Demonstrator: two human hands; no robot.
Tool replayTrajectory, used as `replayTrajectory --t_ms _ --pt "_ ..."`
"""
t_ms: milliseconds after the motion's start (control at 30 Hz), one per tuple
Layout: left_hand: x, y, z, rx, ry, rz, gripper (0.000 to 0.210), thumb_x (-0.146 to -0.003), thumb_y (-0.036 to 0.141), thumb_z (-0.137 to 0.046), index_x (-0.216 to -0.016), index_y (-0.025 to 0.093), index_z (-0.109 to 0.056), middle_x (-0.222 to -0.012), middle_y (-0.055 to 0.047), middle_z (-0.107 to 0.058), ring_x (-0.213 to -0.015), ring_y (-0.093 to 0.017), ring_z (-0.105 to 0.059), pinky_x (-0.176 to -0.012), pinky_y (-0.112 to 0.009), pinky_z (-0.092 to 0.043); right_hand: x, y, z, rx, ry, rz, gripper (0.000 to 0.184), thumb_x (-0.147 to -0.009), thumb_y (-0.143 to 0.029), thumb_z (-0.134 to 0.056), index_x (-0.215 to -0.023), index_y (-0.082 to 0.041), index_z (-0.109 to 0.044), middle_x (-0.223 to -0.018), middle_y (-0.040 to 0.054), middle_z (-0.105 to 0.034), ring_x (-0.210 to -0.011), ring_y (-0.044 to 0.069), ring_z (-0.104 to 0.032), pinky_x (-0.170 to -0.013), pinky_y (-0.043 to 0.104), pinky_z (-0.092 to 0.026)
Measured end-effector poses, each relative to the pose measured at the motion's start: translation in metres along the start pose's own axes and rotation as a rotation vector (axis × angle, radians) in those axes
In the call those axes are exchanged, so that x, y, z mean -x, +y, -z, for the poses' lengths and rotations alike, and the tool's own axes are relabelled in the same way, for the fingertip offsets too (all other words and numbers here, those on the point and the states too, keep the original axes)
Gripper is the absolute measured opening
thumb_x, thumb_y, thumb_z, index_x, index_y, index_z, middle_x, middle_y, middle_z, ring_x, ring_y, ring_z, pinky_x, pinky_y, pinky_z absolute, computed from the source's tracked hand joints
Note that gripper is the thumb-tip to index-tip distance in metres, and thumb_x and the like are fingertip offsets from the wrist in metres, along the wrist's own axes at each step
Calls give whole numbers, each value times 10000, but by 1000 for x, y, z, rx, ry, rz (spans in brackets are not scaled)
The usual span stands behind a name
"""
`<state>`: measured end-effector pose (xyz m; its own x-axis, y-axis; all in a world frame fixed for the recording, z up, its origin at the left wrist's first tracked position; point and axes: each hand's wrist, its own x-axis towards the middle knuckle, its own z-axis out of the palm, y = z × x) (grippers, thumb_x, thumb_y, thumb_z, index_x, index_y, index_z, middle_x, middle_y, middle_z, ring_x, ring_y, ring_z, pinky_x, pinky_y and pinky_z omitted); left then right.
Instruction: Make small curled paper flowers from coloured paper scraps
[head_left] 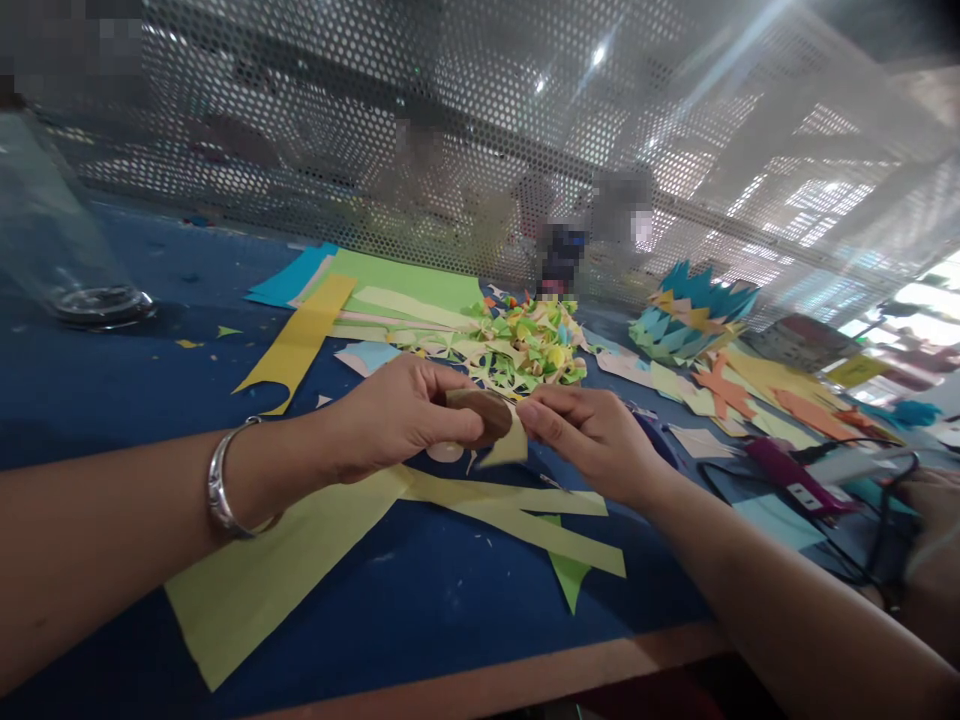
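Note:
My left hand (420,410) pinches a brown round disc (491,415) between thumb and fingers. A small pale yellow paper piece (511,447) hangs at the disc's right edge. On its other side, my right hand (577,430) has thumb and forefinger closed at the paper's edge; the exact grip is partly hidden. Below both hands lie a large pale yellow-green sheet (285,560) and pale yellow paper strips (540,530). A small whitish round piece (445,452) shows under the disc. A green paper scrap (568,570) pokes out beneath the strips.
Behind my hands sits a heap of paper scraps (532,340), with green sheets (405,280) and a yellow strip (300,340) to its left. A clear glass vessel (97,300) stands far left. At right are a paper crown (694,315), a purple power strip (795,480) with cables and another person's hand (934,510).

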<state>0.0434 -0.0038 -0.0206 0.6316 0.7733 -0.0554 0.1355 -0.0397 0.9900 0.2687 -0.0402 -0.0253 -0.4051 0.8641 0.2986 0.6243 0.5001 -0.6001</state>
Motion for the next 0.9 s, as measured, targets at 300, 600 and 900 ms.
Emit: replayTrajectory --t_ms 300,600,900 --pt "0 -5 1 -162 -14 -21 144 -747 241 -675 -816 158 -770 -715 -11 -660 -639 -121 -551 -625 -242 -415 1 2 -8 -226 102 -116 339 -884 -512 -678 -816 -189 -597 -632 -53 -404 -561 89 -342 -506 258 -264" --pt "1 -4 -3 -195 30 -57 152 -715 294 -729 -790 161 -736 -707 0 -666 -619 -126 -572 -588 -243 -418 -1 -4 -13 -275 66 -124 253 -793 -347 -789 -806 -173 -606 -616 -66 -427 -542 73 -335 -490 231 -280" --pt "1 -6 -10 156 121 -21 200 -829 365 -720 -894 176 -706 -862 -24 -730 -736 -101 -644 -638 -197 -490 -1 -1 -13 -272 183 -80 231 -859 -371 -707 -789 -182 -594 -676 -37 -455 -597 94 -377 -524 246 -322"
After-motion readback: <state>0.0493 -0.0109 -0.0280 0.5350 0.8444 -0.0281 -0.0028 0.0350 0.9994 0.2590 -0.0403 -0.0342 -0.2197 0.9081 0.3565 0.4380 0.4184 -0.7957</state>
